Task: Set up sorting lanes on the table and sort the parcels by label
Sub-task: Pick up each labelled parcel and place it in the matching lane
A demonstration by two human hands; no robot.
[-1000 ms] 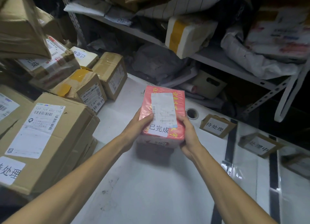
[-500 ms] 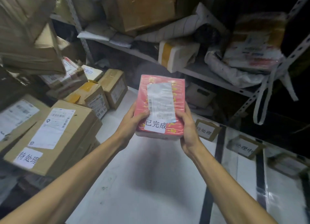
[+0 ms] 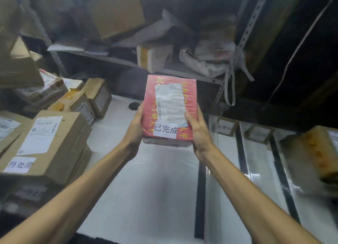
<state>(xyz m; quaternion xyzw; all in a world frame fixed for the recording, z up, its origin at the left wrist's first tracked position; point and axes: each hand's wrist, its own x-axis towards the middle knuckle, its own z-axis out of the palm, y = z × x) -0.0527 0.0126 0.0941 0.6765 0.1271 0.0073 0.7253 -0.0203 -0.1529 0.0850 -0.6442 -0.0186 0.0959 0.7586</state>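
Left grip [image 3: 136, 128] and right grip [image 3: 199, 136] curl around the red parcel's [image 3: 169, 108] sides, holding it above the surface [image 3: 155, 189].

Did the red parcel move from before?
Yes. The red parcel went right: the table hole was on its right earlier and now shows on its left.

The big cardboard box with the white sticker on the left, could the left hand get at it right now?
Probably not yet: the left hand grips the red parcel with the right hand. Once freed, the cardboard box lies beside that forearm, nothing between.
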